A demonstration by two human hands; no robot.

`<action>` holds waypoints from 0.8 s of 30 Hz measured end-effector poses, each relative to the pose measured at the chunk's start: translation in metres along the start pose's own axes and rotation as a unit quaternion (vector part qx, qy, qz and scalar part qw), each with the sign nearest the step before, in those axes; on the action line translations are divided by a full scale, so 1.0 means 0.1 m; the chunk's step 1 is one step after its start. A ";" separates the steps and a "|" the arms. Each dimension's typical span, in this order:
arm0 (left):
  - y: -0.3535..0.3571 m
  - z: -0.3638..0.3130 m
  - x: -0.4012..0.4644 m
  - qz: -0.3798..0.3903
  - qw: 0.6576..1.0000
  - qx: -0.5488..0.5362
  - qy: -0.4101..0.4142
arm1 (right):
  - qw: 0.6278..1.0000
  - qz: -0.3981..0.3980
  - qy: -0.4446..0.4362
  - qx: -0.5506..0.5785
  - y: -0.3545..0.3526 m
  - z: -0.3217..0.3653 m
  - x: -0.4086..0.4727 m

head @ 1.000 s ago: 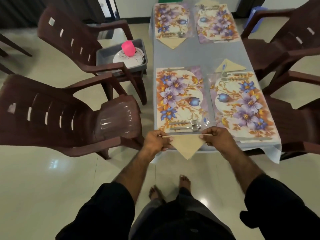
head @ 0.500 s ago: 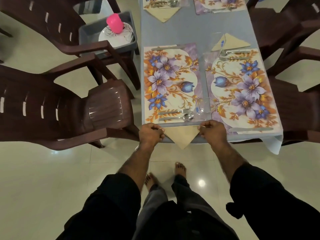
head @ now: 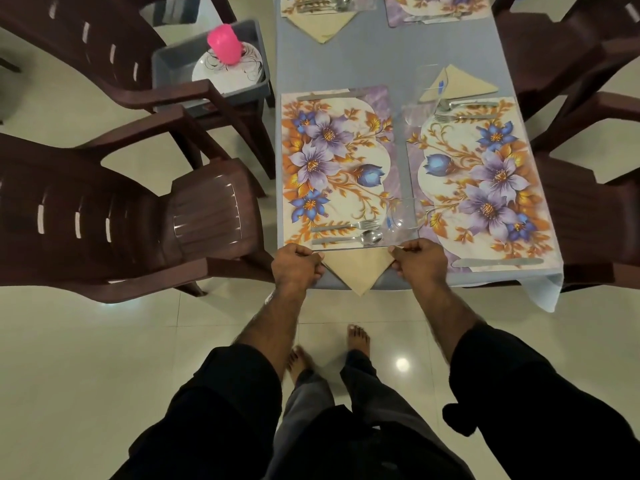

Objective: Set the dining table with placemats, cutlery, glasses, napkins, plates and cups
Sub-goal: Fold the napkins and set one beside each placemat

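A beige triangular napkin [head: 356, 270] lies at the table's near edge, its tip hanging over. My left hand [head: 296, 266] pinches its left corner and my right hand [head: 419, 259] pinches its right corner. Just beyond it lies a floral placemat [head: 336, 164] with a fork [head: 346, 226] and a spoon [head: 349, 239] on its near end. A clear glass [head: 400, 216] stands between this placemat and a second placemat [head: 481, 181], which carries a knife [head: 497, 262], cutlery [head: 464, 110] and another napkin [head: 457, 84].
The grey-blue table [head: 381, 60] has brown plastic chairs [head: 121, 216] on both sides. A grey bin [head: 162, 64] on the far left chair holds white plates [head: 225, 69] and a pink cup [head: 224, 44]. Two more set placemats lie at the far end.
The view has moved closer to the table. Both hands have carried the napkin a little toward the placemat's near edge, still pinching its corners.
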State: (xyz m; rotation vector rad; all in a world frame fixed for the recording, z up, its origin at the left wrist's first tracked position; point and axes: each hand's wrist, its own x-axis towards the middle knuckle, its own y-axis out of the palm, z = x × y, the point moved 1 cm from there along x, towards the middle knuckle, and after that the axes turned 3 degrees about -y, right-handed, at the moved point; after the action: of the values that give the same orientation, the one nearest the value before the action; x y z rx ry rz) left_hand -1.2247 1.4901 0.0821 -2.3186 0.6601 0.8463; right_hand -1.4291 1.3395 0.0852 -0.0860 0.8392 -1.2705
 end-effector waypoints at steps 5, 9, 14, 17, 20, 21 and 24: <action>-0.12 -0.04 -0.10 -0.059 0.996 0.041 0.055 | 0.995 -0.028 -0.070 -0.068 -0.08 0.01 -0.13; -0.21 0.04 -0.30 0.011 0.958 0.204 0.199 | 0.940 0.009 -0.260 -0.220 -0.13 -0.01 -0.37; -0.09 0.12 -0.51 0.059 0.820 0.461 0.333 | 0.847 0.067 -0.388 -0.356 -0.07 -0.02 -0.50; 0.02 0.09 -0.53 0.053 0.789 0.515 0.330 | 0.814 0.130 -0.367 -0.431 0.06 0.09 -0.56; 0.04 0.04 -0.49 0.029 0.787 0.529 0.317 | 0.822 0.129 -0.338 -0.440 0.09 0.14 -0.52; 0.04 0.03 -0.48 0.025 0.779 0.539 0.319 | 0.820 0.126 -0.339 -0.442 0.07 0.13 -0.52; -0.01 0.05 -0.47 0.021 0.743 0.579 0.336 | 0.826 0.107 -0.338 -0.438 -0.06 0.09 -0.45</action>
State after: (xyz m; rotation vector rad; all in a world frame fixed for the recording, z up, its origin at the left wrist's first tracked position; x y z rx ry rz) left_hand -1.2576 1.5058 0.1122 -1.3276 1.1070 -0.4438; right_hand -1.4308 1.3728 0.1176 -1.0910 0.7067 -0.4740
